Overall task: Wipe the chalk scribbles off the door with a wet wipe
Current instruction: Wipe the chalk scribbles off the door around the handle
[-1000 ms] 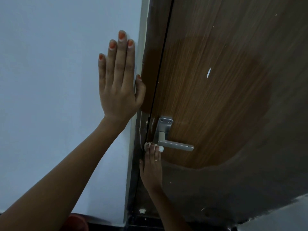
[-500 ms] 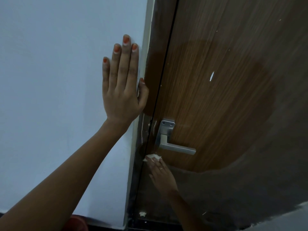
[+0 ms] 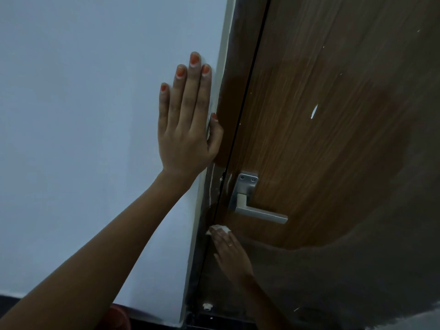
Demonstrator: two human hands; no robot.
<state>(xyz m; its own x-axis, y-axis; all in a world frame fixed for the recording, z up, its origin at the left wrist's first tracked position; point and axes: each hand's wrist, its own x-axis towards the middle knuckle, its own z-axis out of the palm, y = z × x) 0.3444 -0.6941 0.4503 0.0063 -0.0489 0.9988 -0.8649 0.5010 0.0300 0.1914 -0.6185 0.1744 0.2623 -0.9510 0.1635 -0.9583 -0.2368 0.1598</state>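
Note:
The brown wooden door point(image 3: 321, 139) fills the right side, with a darker wet patch around a silver lever handle point(image 3: 259, 211). Faint white chalk streaks point(image 3: 225, 181) remain by the door edge next to the handle plate. My right hand point(image 3: 229, 251) presses a crumpled white wet wipe point(image 3: 217, 228) against the door just below the handle, near the frame. My left hand point(image 3: 188, 122) lies flat on the white wall point(image 3: 83, 115), fingers together and pointing up, thumb on the door frame.
A small white mark point(image 3: 314, 111) and tiny white specks dot the door higher up. A white door stopper point(image 3: 207, 306) sits near the floor by the frame. A reddish object point(image 3: 116, 316) shows at the bottom edge.
My right hand with the wipe slid down from beside the handle to just below it. The view shifted slightly; my left hand stays on the wall.

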